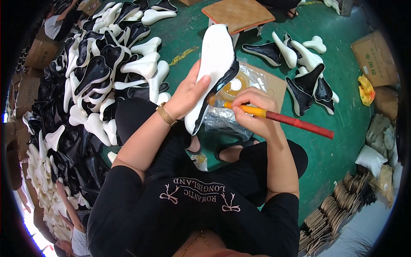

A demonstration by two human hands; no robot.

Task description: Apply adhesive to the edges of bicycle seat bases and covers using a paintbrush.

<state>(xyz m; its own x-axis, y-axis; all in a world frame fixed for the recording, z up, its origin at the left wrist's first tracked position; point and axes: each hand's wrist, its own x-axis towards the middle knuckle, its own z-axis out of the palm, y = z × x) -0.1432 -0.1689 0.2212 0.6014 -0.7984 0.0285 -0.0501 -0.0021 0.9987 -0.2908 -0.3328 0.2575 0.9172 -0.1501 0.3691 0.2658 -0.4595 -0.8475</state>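
Note:
A white foam bicycle saddle with a black underside is tilted up in front of me. My left hand is closed around its side, thumb lying across the white face. In my right hand is a paintbrush with a red and yellow handle. Its bristles are at the saddle's black edge, close to the narrow end; whether they press on it is hard to tell. Behind the brush, partly hidden by the saddle and my right hand, a round tub holds yellowish liquid on clear plastic sheeting.
Many white and black saddle pieces are heaped at the left. A smaller group lies on the green floor at the right. A stool stands ahead. Cardboard boxes and stacked cardboard line the right. Other people sit at the left.

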